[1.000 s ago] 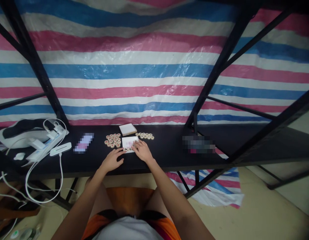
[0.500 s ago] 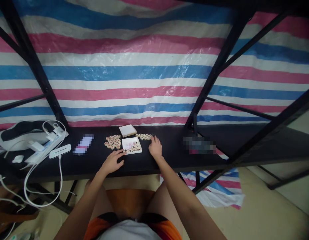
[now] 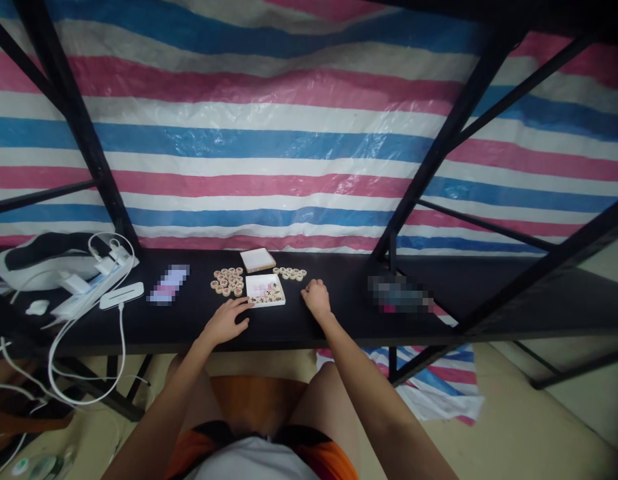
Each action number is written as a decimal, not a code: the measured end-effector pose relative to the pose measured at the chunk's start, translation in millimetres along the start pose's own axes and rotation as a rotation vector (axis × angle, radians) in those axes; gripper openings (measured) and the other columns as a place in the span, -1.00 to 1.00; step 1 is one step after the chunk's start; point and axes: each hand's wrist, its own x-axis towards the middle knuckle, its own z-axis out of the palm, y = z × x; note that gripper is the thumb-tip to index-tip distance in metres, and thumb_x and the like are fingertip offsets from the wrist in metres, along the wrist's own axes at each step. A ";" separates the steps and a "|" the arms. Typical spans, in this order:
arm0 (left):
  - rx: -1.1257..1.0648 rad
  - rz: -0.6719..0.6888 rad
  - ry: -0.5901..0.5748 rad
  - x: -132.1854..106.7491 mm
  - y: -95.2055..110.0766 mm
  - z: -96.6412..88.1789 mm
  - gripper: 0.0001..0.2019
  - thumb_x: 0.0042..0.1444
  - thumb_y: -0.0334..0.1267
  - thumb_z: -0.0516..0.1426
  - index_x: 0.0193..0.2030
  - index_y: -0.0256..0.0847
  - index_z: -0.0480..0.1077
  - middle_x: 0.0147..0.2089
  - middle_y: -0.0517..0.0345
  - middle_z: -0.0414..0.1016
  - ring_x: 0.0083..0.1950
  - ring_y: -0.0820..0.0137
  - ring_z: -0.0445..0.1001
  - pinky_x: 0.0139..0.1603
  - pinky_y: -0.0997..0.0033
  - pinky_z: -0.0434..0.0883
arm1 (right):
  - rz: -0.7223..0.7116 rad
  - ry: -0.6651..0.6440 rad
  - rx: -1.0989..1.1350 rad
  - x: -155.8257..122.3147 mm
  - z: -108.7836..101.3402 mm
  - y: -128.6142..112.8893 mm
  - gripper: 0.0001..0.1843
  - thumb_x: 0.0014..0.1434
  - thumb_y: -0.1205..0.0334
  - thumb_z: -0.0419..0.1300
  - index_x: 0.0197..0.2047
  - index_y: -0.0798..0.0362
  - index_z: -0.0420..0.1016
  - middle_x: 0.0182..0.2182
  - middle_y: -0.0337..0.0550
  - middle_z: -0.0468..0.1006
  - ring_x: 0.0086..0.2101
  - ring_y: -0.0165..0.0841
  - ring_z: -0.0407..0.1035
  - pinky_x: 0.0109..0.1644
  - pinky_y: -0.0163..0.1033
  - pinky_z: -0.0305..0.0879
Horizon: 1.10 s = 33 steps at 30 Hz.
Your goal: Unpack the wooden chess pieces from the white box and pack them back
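A white open box (image 3: 265,304) lies on the dark desk, with several round Chinese chess pieces with black characters (image 3: 269,293) along its near and right sides. My left hand (image 3: 227,321) rests at the box's near left corner, fingers stretched out and thumb apart. To the right of the box, my right hand (image 3: 317,297) is closed, its fingers curled in; what they hold, if anything, is hidden. Behind it several loose pale pieces (image 3: 289,273) lie in a short row. A cluster of red-marked chess pieces (image 3: 227,283) sits left of the box.
The box lid (image 3: 257,259) lies behind the box. At left are a blurred phone (image 3: 169,285), a white device with a cable (image 3: 121,295) and a power strip (image 3: 91,288). A blurred dark object (image 3: 399,294) lies at right, near the black frame post (image 3: 429,180).
My right hand has drawn back from the right end of the loose row towards me, and its fingers have curled closed. My left hand stays at the box corner.
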 end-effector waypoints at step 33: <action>0.012 0.013 0.010 0.7 -0.9 0.7 -0.57 0.16 -0.17 0.04 0.19 -0.03 0.31 0.30 0.17 0.23 0.24 0.20 0.27 0.31 0.07 0.12 | -0.251 0.070 0.069 0.7 1.5 -41.3 -0.57 0.27 0.29 -0.08 0.15 0.11 0.35 0.11 0.05 0.35 0.01 -0.21 0.24 0.08 -0.17 0.15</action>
